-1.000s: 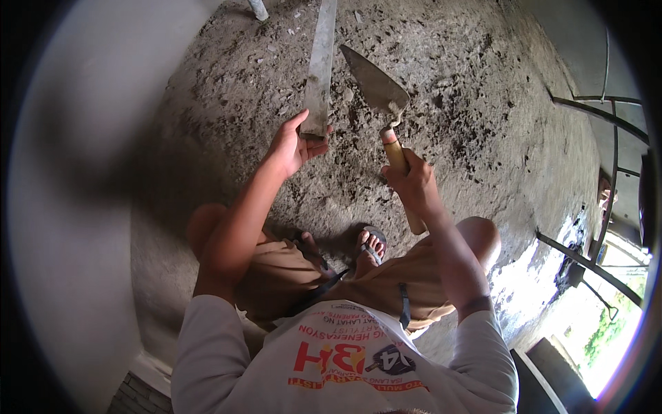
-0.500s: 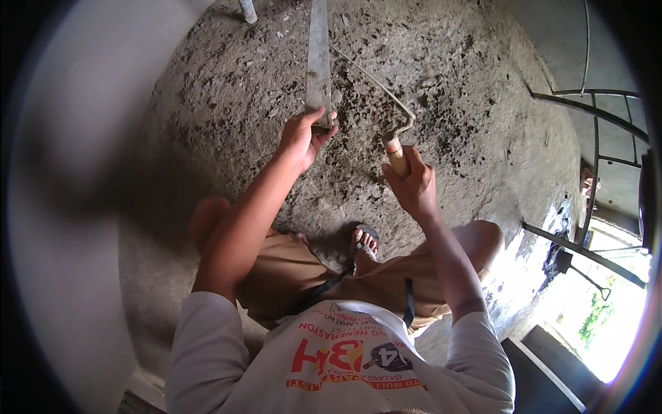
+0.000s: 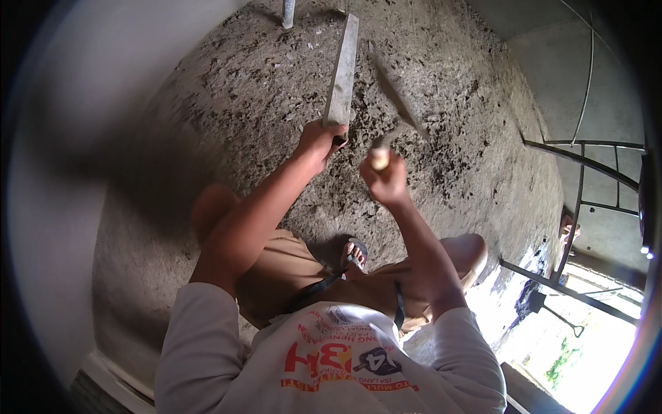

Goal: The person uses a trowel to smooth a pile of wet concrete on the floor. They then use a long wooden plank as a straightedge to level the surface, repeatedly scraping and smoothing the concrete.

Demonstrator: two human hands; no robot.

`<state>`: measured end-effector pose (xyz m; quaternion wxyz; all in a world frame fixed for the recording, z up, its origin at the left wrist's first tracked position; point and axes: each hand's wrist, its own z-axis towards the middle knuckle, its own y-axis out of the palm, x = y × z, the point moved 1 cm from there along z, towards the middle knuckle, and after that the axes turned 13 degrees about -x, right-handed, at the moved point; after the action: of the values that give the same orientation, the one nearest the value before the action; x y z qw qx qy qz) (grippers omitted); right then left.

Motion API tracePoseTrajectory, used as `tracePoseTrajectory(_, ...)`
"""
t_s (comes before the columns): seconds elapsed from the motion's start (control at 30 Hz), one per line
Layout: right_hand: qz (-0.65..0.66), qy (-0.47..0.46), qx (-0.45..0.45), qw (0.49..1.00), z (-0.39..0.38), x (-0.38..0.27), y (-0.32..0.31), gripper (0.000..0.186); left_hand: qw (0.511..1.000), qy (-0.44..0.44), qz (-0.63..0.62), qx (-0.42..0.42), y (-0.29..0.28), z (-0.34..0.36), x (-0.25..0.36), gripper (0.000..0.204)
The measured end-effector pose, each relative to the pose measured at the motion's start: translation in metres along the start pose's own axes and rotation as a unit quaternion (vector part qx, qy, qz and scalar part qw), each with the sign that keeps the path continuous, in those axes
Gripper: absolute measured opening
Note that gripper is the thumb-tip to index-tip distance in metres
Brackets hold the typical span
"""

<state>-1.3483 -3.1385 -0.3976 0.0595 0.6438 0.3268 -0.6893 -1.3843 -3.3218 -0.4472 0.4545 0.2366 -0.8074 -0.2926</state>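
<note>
My left hand [image 3: 319, 146] is closed round the near end of a long grey metal straightedge [image 3: 342, 76], which points away from me over the rough ground. Its dark hollow end shows by my fingers. In my right hand [image 3: 387, 181] is a trowel [image 3: 380, 159], gripped by its pale wooden handle. The trowel's blade is smeared by motion and seen nearly edge-on, just right of the straightedge. Crumbly grey mortar or soil [image 3: 441, 103] lies below both tools.
A pale wall [image 3: 62, 172] runs along my left. At the far edge stands the end of a metal pole [image 3: 288, 15]. To the right are a dark metal frame [image 3: 583, 162] and a shovel [image 3: 552, 310] beside a bright opening. My sandalled foot [image 3: 354, 254] is planted on the ground between my knees.
The straightedge has tilted and come nearer, so its far end now shows. My right hand has moved left and turned the trowel, its blade swinging closer to edge-on.
</note>
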Motion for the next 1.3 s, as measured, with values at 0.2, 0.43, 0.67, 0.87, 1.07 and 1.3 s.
tracePoseTrajectory(0.2,-0.054,0.120,-0.012,0.991,0.003,-0.043,-0.004,0.021,0.989,-0.030,0.129,0.064,-0.017,-0.014,-0.009,0.021)
tracePoseTrajectory(0.43,-0.061,0.020,-0.040,0.997,0.004,0.001,0.012,0.017,1.000,0.001,0.013,0.016,-0.017,-0.020,-0.004,0.017)
tracePoseTrajectory(0.67,-0.006,0.101,0.055,0.993,-0.001,-0.048,0.009,0.016,0.983,-0.048,0.152,0.089,-0.026,-0.025,-0.015,0.016)
tracePoseTrajectory(0.87,-0.232,0.161,-0.047,0.958,-0.013,0.022,0.007,0.033,0.996,0.025,-0.078,-0.032,-0.014,-0.021,-0.009,0.012)
tracePoseTrajectory(1.07,0.033,0.124,0.034,0.991,-0.027,-0.023,-0.007,0.009,0.999,-0.034,-0.023,-0.004,-0.038,-0.024,-0.018,0.014)
tracePoseTrajectory(1.3,0.135,0.211,-0.017,0.968,-0.032,-0.057,-0.021,0.012,0.977,-0.006,-0.214,0.019,-0.052,-0.018,0.003,0.063)
